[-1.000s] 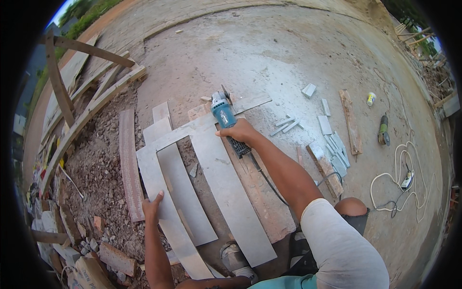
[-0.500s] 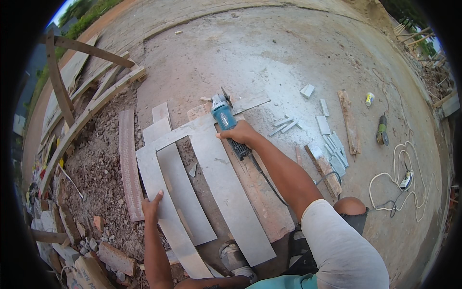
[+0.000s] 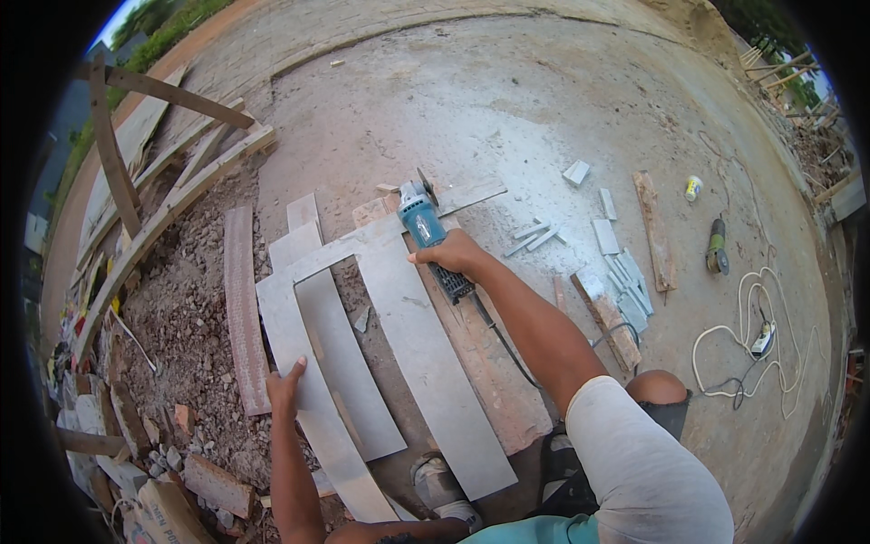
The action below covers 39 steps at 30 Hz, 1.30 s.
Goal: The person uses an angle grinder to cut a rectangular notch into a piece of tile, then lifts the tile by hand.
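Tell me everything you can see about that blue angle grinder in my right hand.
The angle grinder has a teal-blue, plastic-looking body, a silvery, metal-looking head, a dark rear section and a black cable that slants down to the right toward your forearm. Its disc, seen nearly edge-on, is at the far end, pointing away from you. Your right hand grips the body above the pale slabs. Whether the disc spins or touches them, I can't tell.

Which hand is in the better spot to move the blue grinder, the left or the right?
Probably the right hand: it is wrapped around the body of the angle grinder. The left hand is farther off, its thumb on the left edge of the cut grey tile.
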Motion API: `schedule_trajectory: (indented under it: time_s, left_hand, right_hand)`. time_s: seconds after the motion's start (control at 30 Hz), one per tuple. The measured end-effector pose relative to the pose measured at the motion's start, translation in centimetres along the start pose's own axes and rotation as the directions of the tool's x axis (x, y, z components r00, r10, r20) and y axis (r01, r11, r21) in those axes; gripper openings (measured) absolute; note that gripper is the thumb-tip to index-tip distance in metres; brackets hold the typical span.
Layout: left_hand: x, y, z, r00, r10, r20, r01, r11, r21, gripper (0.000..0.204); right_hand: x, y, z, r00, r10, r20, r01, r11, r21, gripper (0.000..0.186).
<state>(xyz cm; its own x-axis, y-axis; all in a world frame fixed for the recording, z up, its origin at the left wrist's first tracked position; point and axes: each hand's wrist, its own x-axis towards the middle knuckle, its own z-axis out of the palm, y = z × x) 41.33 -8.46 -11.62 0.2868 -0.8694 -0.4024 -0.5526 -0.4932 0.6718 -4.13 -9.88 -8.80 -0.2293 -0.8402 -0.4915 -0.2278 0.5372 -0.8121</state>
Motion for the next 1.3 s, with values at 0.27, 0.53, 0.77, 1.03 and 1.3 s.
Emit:
schedule_trajectory:
  time_s: [0.27, 0.53, 0.77, 1.03, 1.3]
  left_hand:
    - [-0.7, 1.0, 0.2, 1.0, -0.004, 0.008, 0.004, 1.0, 0.007, 0.079]
    - [0.3, -0.2, 0.0, 1.0, -0.007, -0.008, 0.007, 1.0, 0.003, 0.083]
    - [-0.3, 0.5, 0.1, 1.0, -0.016, 0.023, 0.017, 0.999, -0.029, 0.084]
    - [0.0, 0.0, -0.1, 1.0, -0.004, 0.004, 0.004, 1.0, -0.014, 0.084]
    - [-0.2, 0.4, -0.2, 1.0, -0.009, 0.003, 0.009, 1.0, 0.008, 0.083]
  right_hand:
    - [0.2, 0.6, -0.2, 1.0, 0.006, 0.002, -0.006, 1.0, -0.017, 0.065]
    - [-0.2, 0.3, -0.1, 1.0, 0.015, 0.004, -0.015, 0.999, -0.043, 0.066]
    - [-0.7, 0.2, -0.5, 0.998, 0.045, 0.054, -0.044, 0.999, -0.017, 0.085]
    - [-1.3, 0.1, -0.5, 0.997, 0.058, 0.049, -0.057, 0.998, -0.025, 0.087]
    - [-1.0, 0.2, -0.4, 0.997, 0.056, 0.053, -0.054, 0.998, -0.03, 0.087]
